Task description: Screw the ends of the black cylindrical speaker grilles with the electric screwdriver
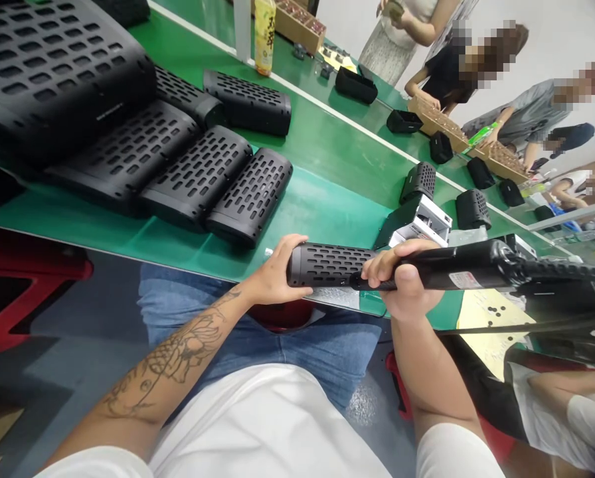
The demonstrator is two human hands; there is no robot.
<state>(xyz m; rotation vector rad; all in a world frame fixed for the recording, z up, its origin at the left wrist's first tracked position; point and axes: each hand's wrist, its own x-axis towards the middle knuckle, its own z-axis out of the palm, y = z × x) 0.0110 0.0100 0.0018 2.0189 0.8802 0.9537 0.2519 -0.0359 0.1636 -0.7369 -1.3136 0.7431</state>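
Note:
My left hand (277, 272) grips the end of a black perforated housing (330, 264) at the front edge of the green table. Its thumb and fingers lie on opposite sides of the housing. My right hand (410, 289) is wrapped round a black electric screwdriver (469, 262), held almost level, with a white label on its body and a cord at the rear. The screwdriver's front end is at the housing's right part; whether its tip sits in a screw cannot be made out. Behind my right hand stands a black and white device (420, 222).
Several finished-looking perforated housings (252, 196) lie in a row at the left of the table (322, 192). A yellow bottle (264, 36) stands beyond them. Co-workers sit across the table by cardboard trays (437, 123). Yellow paper (494, 325) with small black pieces lies right; a red stool (33, 285) stands left.

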